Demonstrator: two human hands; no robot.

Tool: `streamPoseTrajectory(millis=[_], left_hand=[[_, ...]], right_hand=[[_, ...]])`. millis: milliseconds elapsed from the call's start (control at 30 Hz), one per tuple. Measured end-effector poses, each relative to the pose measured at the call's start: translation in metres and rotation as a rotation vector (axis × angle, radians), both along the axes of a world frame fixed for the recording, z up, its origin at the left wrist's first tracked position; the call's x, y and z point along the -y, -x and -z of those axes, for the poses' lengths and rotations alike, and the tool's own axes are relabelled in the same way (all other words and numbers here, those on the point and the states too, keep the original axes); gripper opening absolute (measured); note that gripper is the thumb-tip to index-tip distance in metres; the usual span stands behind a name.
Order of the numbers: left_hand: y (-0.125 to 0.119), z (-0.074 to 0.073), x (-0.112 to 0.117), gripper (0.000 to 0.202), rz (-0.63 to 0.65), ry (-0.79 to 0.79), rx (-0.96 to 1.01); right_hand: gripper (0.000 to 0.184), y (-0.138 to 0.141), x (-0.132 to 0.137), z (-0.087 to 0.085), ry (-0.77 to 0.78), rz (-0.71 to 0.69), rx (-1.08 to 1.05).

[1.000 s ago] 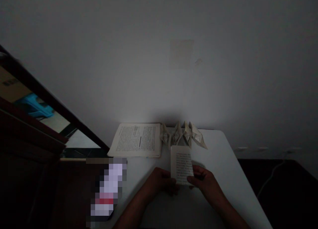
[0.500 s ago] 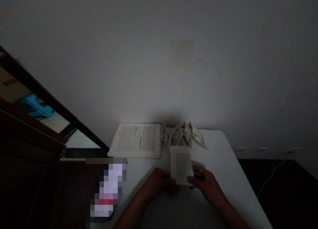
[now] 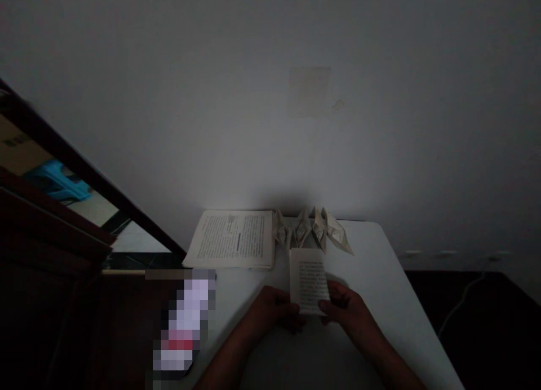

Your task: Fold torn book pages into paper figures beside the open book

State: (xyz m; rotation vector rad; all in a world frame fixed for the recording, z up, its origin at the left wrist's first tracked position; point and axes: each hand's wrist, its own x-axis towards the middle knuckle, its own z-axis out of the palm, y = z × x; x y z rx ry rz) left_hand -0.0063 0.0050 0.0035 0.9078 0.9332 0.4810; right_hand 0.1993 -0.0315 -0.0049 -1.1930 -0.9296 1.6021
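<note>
A folded sheet of printed paper (image 3: 310, 280) is held up over the white table. My left hand (image 3: 276, 311) pinches its lower left corner between thumb and fingers. At the lower right edge, my right hand (image 3: 344, 305) grips the same sheet, thumb in front and fingers behind. Just beyond the sheet, several folded paper boats (image 3: 301, 229) stand in a row, their points upward. To their left lies a stack of printed pages (image 3: 236, 238), its top page covered in text.
The white table (image 3: 367, 243) stands against a grey wall (image 3: 211, 125). A pixelated object (image 3: 186, 322) lies at its left edge. A dark-framed mirror or opening (image 3: 101, 176) leans at the left, showing something blue. A pale cable (image 3: 460, 302) hangs at the right.
</note>
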Motion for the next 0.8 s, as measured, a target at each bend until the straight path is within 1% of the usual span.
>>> streamPoseTrajectory(millis=[67,133,233,333,467,600,700,800], left_hand=[[0.0,0.0,0.001,0.042,-0.019,-0.002,0.014],[0.0,0.0,0.001,0.041,-0.025,-0.01,0.027],[0.001,-0.001,0.002,0.041,-0.02,-0.016,0.034],[0.002,0.0,0.002,0.041,-0.022,-0.023,0.046],[0.003,0.001,0.002,0.039,-0.009,-0.033,0.044],[0.004,0.002,0.004,0.039,0.002,-0.046,0.061],[0.001,-0.002,0.01,0.039,0.024,-0.062,0.067],[-0.007,-0.01,0.017,0.034,0.05,-0.113,0.021]], right_hand=[[0.048,0.004,0.001,-0.002,0.0,-0.041,-0.024],[0.045,0.008,0.003,-0.005,-0.005,-0.074,-0.023],[0.037,0.014,0.003,-0.009,-0.008,-0.051,0.015],[0.037,0.016,0.003,-0.008,0.009,-0.025,0.046],[0.034,0.016,0.002,-0.006,0.012,-0.031,0.046],[0.032,0.015,0.005,-0.009,0.007,-0.036,0.027],[0.031,0.016,0.01,-0.014,-0.01,-0.028,0.027],[0.029,0.018,0.016,-0.016,-0.03,-0.018,0.061]])
